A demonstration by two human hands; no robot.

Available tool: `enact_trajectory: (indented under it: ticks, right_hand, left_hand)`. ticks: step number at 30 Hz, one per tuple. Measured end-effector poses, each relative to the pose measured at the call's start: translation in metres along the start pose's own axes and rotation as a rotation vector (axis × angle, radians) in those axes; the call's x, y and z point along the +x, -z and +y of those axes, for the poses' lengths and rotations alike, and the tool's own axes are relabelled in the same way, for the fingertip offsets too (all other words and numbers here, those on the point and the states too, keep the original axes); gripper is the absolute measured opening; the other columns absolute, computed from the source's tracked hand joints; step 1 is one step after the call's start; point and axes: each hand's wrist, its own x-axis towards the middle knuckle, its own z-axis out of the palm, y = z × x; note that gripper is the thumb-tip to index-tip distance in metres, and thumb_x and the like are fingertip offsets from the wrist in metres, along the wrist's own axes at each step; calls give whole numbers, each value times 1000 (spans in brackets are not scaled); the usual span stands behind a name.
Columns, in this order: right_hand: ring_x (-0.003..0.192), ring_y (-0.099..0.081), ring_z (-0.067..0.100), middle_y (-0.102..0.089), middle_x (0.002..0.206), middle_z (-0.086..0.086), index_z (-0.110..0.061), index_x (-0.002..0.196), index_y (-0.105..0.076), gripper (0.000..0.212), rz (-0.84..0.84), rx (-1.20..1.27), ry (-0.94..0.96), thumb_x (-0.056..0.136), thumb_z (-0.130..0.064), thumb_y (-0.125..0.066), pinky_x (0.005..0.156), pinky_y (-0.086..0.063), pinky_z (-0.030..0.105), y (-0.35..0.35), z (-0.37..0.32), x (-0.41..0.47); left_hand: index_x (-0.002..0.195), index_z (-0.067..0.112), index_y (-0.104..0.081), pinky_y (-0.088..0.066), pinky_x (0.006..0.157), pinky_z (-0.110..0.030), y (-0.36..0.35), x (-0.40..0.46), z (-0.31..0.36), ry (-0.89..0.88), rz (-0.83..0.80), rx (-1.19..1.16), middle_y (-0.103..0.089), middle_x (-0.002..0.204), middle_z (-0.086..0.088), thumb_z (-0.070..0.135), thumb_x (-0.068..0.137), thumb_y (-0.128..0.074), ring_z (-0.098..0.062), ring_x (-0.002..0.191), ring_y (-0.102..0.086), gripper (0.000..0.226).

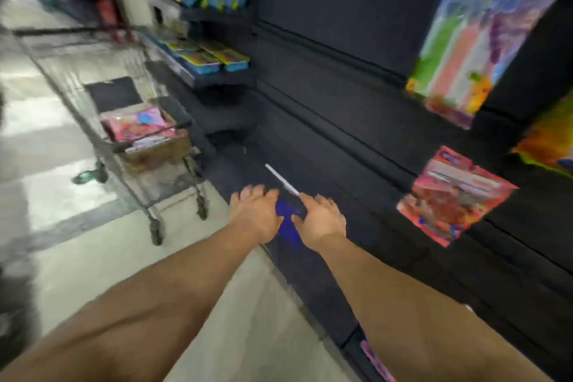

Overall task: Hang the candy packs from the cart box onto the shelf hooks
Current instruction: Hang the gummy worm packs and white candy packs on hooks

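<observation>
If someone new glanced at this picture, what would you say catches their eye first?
Probably the two bare forearms reaching low centre, where the left hand and right hand meet around a blurred blue object. Next, the bright candy packs hanging on the dark shelving at right, and the cart at left carrying a box of pink packs.

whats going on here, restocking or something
Looks like it. A person reaches both hands low at a dark shelf, left hand and right hand either side of a blue pack; blur hides the grip. The cart behind holds a box of pink packs.
</observation>
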Motion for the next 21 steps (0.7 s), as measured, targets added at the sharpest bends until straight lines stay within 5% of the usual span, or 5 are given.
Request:
enact_trajectory:
  ticks: [9, 21]
  right_hand:
    - [150, -17, 26, -27, 160, 3, -35, 151, -33, 58, -97, -31, 365, 97, -41, -51, 118, -21, 40, -61, -271, 97]
    - [139, -36, 26, -42, 150, 2, -31, 148, -39, 53, -205, -31, 469, 98, -41, -52, 112, -33, 38, -109, -398, 287]
  left_hand:
    - [147, 25, -36, -27, 114, -43, 65, 22, -258, 390, 112, -1, -40, 151, -8, 52, 95, -52, -31, 142, -32, 61]
    - [149, 26, -35, -27, 116, -45, 73, 175, -418, 550, 90, -68, -38, 153, -8, 49, 95, -52, -31, 142, -33, 61]
